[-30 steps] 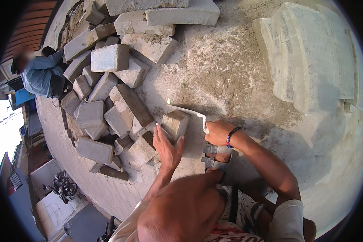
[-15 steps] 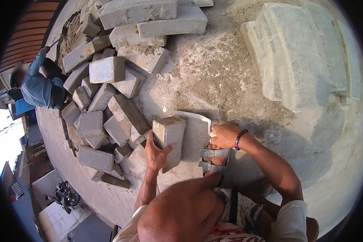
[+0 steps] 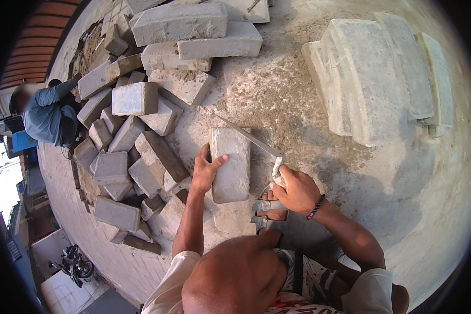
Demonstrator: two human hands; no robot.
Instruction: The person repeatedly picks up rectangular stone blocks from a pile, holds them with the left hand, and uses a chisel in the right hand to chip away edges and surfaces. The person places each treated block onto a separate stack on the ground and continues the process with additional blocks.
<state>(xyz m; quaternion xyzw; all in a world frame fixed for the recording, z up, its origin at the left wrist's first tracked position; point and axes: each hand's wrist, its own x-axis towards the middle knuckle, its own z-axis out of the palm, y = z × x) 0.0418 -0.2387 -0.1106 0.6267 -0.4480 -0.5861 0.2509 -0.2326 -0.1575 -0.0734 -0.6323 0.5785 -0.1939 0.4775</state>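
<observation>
In front of me a grey concrete block point(image 3: 231, 167) shows its broad dusty face. My left hand point(image 3: 208, 168) grips it from the left, the thumb pressed on that face and the fingers round its edge. My right hand point(image 3: 296, 190) is closed on the pale handle of a hand tool with a long, narrow metal blade point(image 3: 250, 137). That blade slants up and left across the block's far end; whether it touches the block I cannot tell. A sandalled foot point(image 3: 269, 213) of mine is just left of the right hand.
A heap of loose blocks point(image 3: 112, 170) lies to the left, with larger kerb-like blocks point(image 3: 183, 23) beyond. Big pale slabs point(image 3: 369, 83) are stacked at the far right. Another person point(image 3: 49, 115) crouches beyond the heap. A motorcycle point(image 3: 76, 266) is parked at lower left.
The block has turned in my left hand, so its broad face now shows. My right hand has shifted slightly down and right, and the blade has swung to slant over the block's far end.
</observation>
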